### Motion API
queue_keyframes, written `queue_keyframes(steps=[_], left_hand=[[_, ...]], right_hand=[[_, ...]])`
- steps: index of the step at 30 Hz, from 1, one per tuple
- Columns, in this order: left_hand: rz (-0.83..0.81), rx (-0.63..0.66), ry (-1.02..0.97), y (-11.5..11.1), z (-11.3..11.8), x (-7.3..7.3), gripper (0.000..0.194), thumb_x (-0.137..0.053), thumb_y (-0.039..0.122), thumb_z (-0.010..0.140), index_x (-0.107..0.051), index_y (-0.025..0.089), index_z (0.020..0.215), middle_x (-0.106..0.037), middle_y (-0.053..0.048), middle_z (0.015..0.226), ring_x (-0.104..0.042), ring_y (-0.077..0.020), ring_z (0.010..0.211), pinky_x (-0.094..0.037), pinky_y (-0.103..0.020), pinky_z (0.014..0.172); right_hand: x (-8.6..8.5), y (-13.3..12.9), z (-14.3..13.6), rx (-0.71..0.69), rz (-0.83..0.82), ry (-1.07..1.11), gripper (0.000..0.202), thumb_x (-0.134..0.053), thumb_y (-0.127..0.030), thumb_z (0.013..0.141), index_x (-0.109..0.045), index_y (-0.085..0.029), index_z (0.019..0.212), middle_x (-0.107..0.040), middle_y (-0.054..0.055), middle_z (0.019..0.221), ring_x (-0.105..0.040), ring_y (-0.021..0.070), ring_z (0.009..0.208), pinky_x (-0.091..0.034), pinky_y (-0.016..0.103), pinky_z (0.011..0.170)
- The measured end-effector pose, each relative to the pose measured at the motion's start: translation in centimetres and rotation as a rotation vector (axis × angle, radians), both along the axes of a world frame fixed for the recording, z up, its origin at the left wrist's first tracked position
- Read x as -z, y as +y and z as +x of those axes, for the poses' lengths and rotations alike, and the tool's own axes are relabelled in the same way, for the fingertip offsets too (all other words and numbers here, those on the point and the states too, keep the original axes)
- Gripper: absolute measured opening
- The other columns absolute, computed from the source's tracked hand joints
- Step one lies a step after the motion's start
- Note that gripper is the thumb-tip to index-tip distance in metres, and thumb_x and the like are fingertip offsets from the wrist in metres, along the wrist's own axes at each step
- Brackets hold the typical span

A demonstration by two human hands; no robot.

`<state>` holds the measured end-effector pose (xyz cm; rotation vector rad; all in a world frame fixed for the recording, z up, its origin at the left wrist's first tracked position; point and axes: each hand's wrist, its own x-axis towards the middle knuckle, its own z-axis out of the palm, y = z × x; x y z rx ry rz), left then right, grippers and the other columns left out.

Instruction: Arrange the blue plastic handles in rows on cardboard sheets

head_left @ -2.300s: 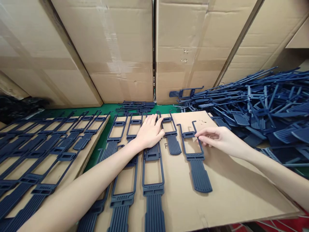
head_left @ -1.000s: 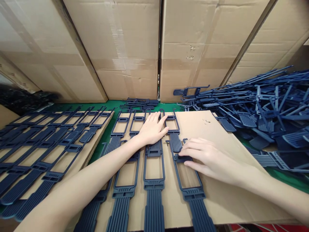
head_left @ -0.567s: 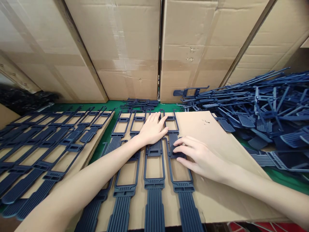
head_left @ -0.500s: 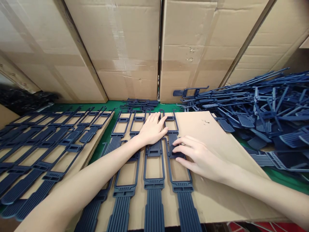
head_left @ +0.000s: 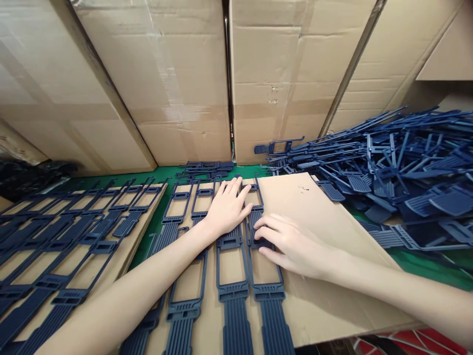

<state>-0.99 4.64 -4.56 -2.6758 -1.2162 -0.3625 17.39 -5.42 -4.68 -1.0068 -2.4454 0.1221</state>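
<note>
Rows of dark blue plastic frames with ribbed ends lie on a cardboard sheet [head_left: 325, 296]. My left hand [head_left: 229, 207] rests palm down, fingers spread, over the upper part of a middle frame [head_left: 232, 266]. Just to its right, my right hand [head_left: 286, 241] is curved, fingers apart, with its fingertips at the middle bar of the rightmost frame [head_left: 266, 268]. Its thumb lies over that frame's opening. Neither hand has anything gripped in it. Part of the middle frames is hidden under my left hand and forearm.
A tangled heap of blue frames [head_left: 391, 167] lies at the right on the green surface [head_left: 148, 241]. Another cardboard sheet with rows of frames [head_left: 79, 266] is at the left. Large cardboard boxes [head_left: 185, 88] stand behind, with a small stack of frames [head_left: 207, 169] before them.
The view has shifted, so the boxes and sheets appear farther left. The rightmost frame is now nearer to the middle one at its lower part. Both hands keep nearly the same pose.
</note>
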Motion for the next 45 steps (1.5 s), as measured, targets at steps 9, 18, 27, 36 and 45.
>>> queue_keyframes(steps=[9, 18, 27, 36, 45], left_hand=[[-0.106, 0.076, 0.034, 0.6, -0.3, -0.1, 0.045, -0.037, 0.037, 0.099, -0.051, 0.016, 0.136, -0.033, -0.015, 0.154, -0.026, -0.0286, 0.144, -0.023, -0.048, 0.117], [-0.083, 0.064, 0.018, 0.7, -0.3, 0.4, 0.045, -0.037, 0.036, 0.098, -0.052, 0.016, 0.135, -0.036, -0.014, 0.153, -0.028, -0.0279, 0.144, -0.024, -0.047, 0.117], [-0.063, 0.060, 0.006, 0.5, -0.3, 0.4, 0.044, -0.040, 0.036, 0.098, -0.052, 0.016, 0.135, -0.038, -0.017, 0.151, -0.033, -0.0291, 0.141, -0.028, -0.048, 0.115], [-0.063, 0.062, 0.023, 0.5, -0.3, 0.4, 0.045, -0.039, 0.036, 0.098, -0.051, 0.016, 0.136, -0.038, -0.017, 0.151, -0.032, -0.0295, 0.141, -0.028, -0.048, 0.115], [-0.079, 0.068, 0.001, 0.6, -0.2, 0.3, 0.045, -0.037, 0.036, 0.098, -0.051, 0.017, 0.136, -0.039, -0.016, 0.150, -0.030, -0.0298, 0.142, -0.026, -0.050, 0.115]], right_hand=[[-3.1, 2.0, 3.4, 0.120, 0.058, -0.120, 0.020, -0.050, -0.031, 0.094, -0.066, -0.019, 0.094, -0.069, 0.007, 0.095, -0.063, 0.0210, 0.089, -0.047, 0.035, 0.081], [-3.7, 12.3, 13.9, 0.782, 0.189, -0.587, 0.026, -0.048, -0.026, 0.089, -0.065, -0.014, 0.104, -0.069, 0.013, 0.103, -0.062, 0.0270, 0.098, -0.040, 0.036, 0.080], [-0.5, 15.0, 15.3, 0.837, 0.318, -0.645, 0.024, -0.043, -0.011, 0.086, -0.064, -0.012, 0.097, -0.067, 0.013, 0.093, -0.059, 0.0229, 0.084, -0.031, 0.040, 0.087], [-3.9, 14.2, 15.8, 0.805, 0.601, -0.422, 0.026, -0.040, -0.014, 0.090, -0.062, -0.014, 0.102, -0.065, 0.014, 0.100, -0.056, 0.0262, 0.095, -0.035, 0.038, 0.089], [-7.2, 12.0, 13.6, 0.502, 0.619, 0.724, 0.019, -0.055, -0.027, 0.088, -0.047, -0.020, 0.104, -0.070, 0.010, 0.096, -0.067, 0.0210, 0.082, -0.052, 0.040, 0.082]])
